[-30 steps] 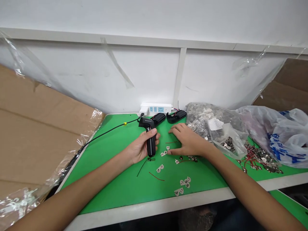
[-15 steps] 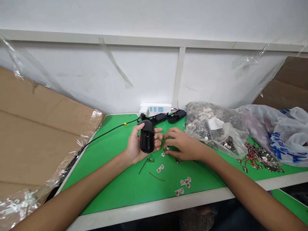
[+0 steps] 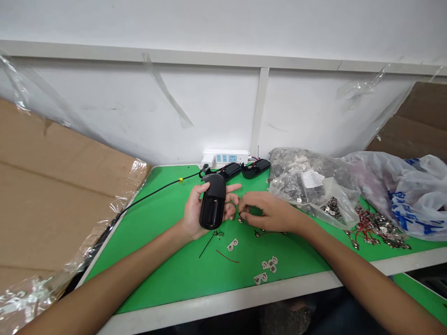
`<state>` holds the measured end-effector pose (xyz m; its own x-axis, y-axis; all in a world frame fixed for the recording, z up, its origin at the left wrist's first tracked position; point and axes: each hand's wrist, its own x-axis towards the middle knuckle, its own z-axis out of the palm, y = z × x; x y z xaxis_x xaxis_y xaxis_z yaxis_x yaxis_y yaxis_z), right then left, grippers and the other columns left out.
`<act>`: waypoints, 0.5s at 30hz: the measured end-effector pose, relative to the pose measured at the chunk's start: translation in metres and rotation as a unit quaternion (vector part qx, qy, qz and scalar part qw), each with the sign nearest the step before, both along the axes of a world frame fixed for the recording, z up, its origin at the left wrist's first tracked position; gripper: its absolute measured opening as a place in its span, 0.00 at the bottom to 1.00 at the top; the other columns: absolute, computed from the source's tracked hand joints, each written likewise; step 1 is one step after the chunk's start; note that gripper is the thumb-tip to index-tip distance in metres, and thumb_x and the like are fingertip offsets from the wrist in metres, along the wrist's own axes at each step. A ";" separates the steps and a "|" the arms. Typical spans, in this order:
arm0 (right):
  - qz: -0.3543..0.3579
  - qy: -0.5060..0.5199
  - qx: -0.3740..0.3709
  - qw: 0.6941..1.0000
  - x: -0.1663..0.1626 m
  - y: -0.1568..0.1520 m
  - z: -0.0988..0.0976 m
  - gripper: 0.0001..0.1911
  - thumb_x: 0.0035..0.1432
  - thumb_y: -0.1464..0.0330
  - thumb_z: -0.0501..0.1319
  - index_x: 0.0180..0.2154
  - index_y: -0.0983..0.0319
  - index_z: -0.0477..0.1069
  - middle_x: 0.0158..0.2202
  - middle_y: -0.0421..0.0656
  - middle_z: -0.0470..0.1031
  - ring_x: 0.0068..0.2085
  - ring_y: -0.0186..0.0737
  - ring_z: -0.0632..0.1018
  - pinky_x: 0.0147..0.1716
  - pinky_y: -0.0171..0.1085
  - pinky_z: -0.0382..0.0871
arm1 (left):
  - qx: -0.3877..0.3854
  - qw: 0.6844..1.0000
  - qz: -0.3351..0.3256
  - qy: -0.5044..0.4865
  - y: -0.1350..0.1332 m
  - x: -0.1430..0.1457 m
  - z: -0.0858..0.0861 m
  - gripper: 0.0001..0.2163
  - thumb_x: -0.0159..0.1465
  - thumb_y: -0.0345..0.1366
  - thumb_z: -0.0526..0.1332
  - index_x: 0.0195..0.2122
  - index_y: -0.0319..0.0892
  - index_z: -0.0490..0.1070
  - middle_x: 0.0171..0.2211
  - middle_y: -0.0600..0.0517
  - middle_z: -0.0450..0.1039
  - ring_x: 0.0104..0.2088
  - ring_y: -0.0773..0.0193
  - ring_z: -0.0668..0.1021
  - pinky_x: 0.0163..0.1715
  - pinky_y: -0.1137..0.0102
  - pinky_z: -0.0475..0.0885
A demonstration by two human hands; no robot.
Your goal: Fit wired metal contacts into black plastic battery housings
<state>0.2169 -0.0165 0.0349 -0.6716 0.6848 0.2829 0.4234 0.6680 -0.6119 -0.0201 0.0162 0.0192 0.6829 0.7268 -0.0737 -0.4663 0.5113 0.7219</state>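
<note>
My left hand is shut around a black plastic casing, an oblong rounded shell with its glossy face toward me. My right hand lies over the green mat, its fingertips at a small metal tab. I cannot tell whether those fingers grip the tab. Just below the casing, a thin black wire lies on the mat. Further down are a short red wire and small metal tabs in loose groups.
Behind the hands stand two black casing parts and a white power strip. To the right lie a clear bag of metal parts, a white-and-blue plastic bag, and a heap of wired tabs. Plastic-wrapped cardboard stands left.
My left hand has turned the black casing from a pistol-like upright pose to show its rounded shell. My right hand has shifted left, its fingertips closing toward the small tabs.
</note>
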 end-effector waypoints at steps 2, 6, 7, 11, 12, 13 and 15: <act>-0.016 -0.025 0.011 1.000 0.000 0.001 -0.002 0.03 0.67 0.70 0.58 0.41 0.57 0.69 0.40 0.40 0.77 0.40 0.41 0.76 0.40 0.40 0.68 | -0.001 1.000 0.002 0.005 0.000 0.000 0.000 0.37 0.65 0.56 0.57 0.64 0.29 0.70 0.40 0.41 0.78 0.31 0.57 0.76 0.37 0.61 0.72; -0.044 -0.116 0.093 0.988 0.002 0.005 -0.008 0.06 0.69 0.69 0.56 0.44 0.59 0.70 0.38 0.44 0.75 0.40 0.44 0.74 0.38 0.41 0.64 | 0.019 0.999 0.010 0.043 0.000 0.003 -0.001 0.31 0.66 0.52 0.61 0.61 0.32 0.73 0.39 0.42 0.77 0.32 0.58 0.76 0.36 0.63 0.72; -0.045 -0.133 0.113 0.984 0.003 0.006 -0.010 0.07 0.69 0.69 0.55 0.45 0.59 0.71 0.38 0.45 0.75 0.40 0.45 0.74 0.38 0.42 0.64 | 0.028 0.998 0.011 0.053 0.000 0.003 -0.002 0.29 0.66 0.51 0.62 0.60 0.33 0.74 0.39 0.42 0.77 0.32 0.59 0.76 0.36 0.64 0.72; -0.038 -0.144 0.138 0.979 0.003 0.011 -0.016 0.08 0.69 0.69 0.55 0.46 0.60 0.72 0.40 0.46 0.75 0.43 0.46 0.74 0.41 0.43 0.65 | 0.055 0.995 0.009 0.077 -0.001 0.005 -0.004 0.24 0.65 0.48 0.67 0.56 0.36 0.77 0.37 0.44 0.77 0.32 0.61 0.76 0.36 0.66 0.72; -0.036 -0.140 0.137 0.980 0.003 0.011 -0.017 0.08 0.69 0.69 0.55 0.46 0.60 0.72 0.41 0.47 0.75 0.44 0.47 0.74 0.42 0.43 0.66 | 0.056 0.995 0.012 0.083 -0.001 0.005 -0.004 0.24 0.65 0.48 0.67 0.55 0.36 0.78 0.37 0.45 0.77 0.32 0.61 0.76 0.36 0.67 0.72; -0.035 -0.136 0.135 0.981 0.003 0.012 -0.018 0.09 0.69 0.69 0.55 0.47 0.60 0.72 0.42 0.47 0.75 0.45 0.47 0.74 0.43 0.44 0.66 | 0.055 0.994 0.014 0.089 -0.001 0.005 -0.004 0.23 0.65 0.48 0.68 0.54 0.36 0.78 0.37 0.45 0.77 0.32 0.61 0.77 0.36 0.67 0.72; -0.032 -0.127 0.133 0.982 0.003 0.013 -0.020 0.09 0.69 0.69 0.55 0.48 0.60 0.72 0.43 0.48 0.75 0.46 0.48 0.73 0.44 0.44 0.67 | 0.053 0.994 0.018 0.099 -0.001 0.005 -0.004 0.23 0.65 0.49 0.69 0.54 0.37 0.78 0.37 0.45 0.77 0.32 0.61 0.77 0.35 0.68 0.72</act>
<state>0.2195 -0.0031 0.0147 -0.7018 0.6521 0.2869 0.5861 0.7574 -0.2878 -0.0148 0.0153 0.0150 0.6369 0.7607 -0.1253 -0.3263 0.4132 0.8502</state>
